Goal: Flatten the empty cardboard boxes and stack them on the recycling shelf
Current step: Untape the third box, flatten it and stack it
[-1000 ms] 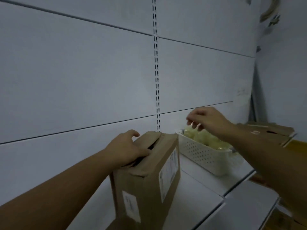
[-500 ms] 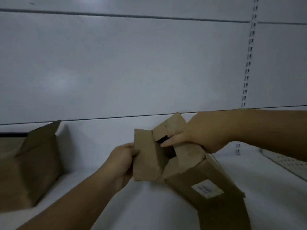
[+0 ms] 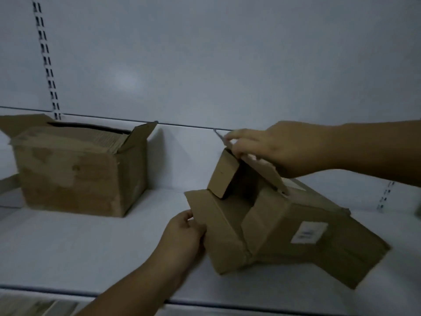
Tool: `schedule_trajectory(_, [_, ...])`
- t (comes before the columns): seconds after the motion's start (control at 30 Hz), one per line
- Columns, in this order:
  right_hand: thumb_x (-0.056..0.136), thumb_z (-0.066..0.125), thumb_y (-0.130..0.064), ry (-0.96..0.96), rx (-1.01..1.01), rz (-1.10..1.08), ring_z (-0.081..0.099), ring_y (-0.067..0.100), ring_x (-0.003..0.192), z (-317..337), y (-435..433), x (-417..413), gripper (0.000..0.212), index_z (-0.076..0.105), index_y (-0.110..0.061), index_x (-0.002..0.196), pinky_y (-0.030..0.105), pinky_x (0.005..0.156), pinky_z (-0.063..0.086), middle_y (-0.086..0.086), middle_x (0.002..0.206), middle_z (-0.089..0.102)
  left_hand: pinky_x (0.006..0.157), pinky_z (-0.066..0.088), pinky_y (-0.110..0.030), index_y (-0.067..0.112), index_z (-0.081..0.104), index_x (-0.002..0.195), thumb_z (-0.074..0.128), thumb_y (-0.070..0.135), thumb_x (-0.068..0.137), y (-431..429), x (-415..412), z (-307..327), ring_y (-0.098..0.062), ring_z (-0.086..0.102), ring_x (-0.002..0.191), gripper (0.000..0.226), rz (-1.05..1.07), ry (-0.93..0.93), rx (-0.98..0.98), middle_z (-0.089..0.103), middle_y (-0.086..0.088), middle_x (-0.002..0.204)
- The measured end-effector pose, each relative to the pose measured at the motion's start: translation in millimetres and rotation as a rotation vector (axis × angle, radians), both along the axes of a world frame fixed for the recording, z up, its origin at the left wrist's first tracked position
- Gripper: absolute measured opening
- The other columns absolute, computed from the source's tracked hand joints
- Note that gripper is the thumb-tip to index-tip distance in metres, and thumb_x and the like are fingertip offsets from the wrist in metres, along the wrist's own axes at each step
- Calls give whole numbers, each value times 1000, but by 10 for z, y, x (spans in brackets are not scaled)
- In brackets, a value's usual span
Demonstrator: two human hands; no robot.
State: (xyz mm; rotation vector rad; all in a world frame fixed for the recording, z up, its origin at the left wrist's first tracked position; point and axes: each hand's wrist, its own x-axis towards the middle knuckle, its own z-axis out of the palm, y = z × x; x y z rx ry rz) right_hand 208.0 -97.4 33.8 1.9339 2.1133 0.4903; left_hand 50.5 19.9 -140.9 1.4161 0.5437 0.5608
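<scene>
Gripping the near flap of the small cardboard box (image 3: 296, 236), my left hand (image 3: 182, 236) comes in from the lower left, forearm angled up toward centre frame. Fingers curled, thumb on top; the flap's edge is pinched between thumb and fingers. That flap is folded outward toward me.

My right hand (image 3: 273, 149) reaches in from the right edge, forearm nearly level, palm down. Its fingers extend leftward and press on the far flap, thumb tucked beneath, so the flap's edge is clamped between thumb and fingers. This flap stands raised and tilted.

Box lies on its side on the white shelf (image 3: 79, 247), open end facing left and toward me, dark interior showing between four splayed flaps. A white label (image 3: 309, 231) sits on the upward face. Box body is not flattened; the walls still hold a volume.

Large cardboard box (image 3: 75, 174) stands upright at the left, well apart from the small one, top flaps open, back against the white panel wall (image 3: 227, 65). Its contents I cannot make out.

Slotted upright (image 3: 45, 58) runs down the wall behind the large box. Light is dim and the edges are soft.
</scene>
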Motion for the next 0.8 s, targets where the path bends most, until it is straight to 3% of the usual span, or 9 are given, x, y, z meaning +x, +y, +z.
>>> schedule_trajectory(0.07, [81,69,-24,197,108,-62,61,17,86,-106,-39,-3,49,35,-29,115,32,66,52,1,130,50,102,42,-37,22,56,124,46,-5,87,-3,-5,-33,-28,55,121,47,31,28,83,52,-8,139])
schedule_trajectory(0.13, [82,69,-22,397,155,-129,60,11,84,-314,-72,-42,41,35,-34,100,28,63,51,-8,108,58,102,27,-17,25,30,145,49,-2,87,-51,-27,-30,-13,28,139,67,106,94,370,15,7,157])
schedule_trajectory(0.23, [86,62,-23,455,257,-126,53,4,72,-661,-94,-21,32,34,-36,94,24,56,42,-14,85,54,77,40,4,37,41,135,50,0,87,-146,-26,-5,12,51,104,61,-76,14,451,47,13,137])
schedule_trajectory(0.3, [86,61,-23,527,320,-151,55,4,71,-734,-103,9,30,36,-35,96,26,58,44,-13,85,56,67,47,-3,41,52,112,54,-1,85,-209,-15,23,1,59,91,50,-221,-11,385,60,14,110])
schedule_trajectory(0.4, [86,59,-28,663,300,-158,56,1,75,-708,-102,-3,27,36,-38,96,18,57,46,-14,92,57,76,52,-18,31,59,92,57,-8,79,-229,-65,20,-13,59,85,41,-262,-88,293,62,3,89])
schedule_trajectory(0.5, [86,59,-27,722,211,-168,56,2,79,-699,-90,-31,32,34,-43,98,13,59,45,-16,98,53,84,53,-30,30,64,95,63,-1,76,-226,-199,4,-20,65,96,36,-493,-123,278,69,4,96])
schedule_trajectory(0.63, [83,66,-17,800,140,-164,53,-4,90,-857,3,-100,67,21,-54,116,3,66,41,-20,116,40,96,48,-27,33,63,116,60,-6,78,-260,-355,121,-12,61,109,54,-889,-148,249,71,5,111])
schedule_trajectory(0.73, [85,65,-11,848,232,-69,42,-24,96,-1028,51,-138,68,25,-49,124,-2,74,36,-26,120,31,95,48,-21,16,58,123,59,-2,80,-167,-377,218,-34,62,109,47,-907,-154,477,66,-11,112])
schedule_trajectory(0.8, [84,66,-13,879,261,-78,46,-16,102,-1054,36,-129,63,31,-50,121,4,77,41,-28,124,33,84,53,-20,20,69,106,58,8,78,2,-361,265,-26,70,91,33,-753,-121,748,74,4,92])
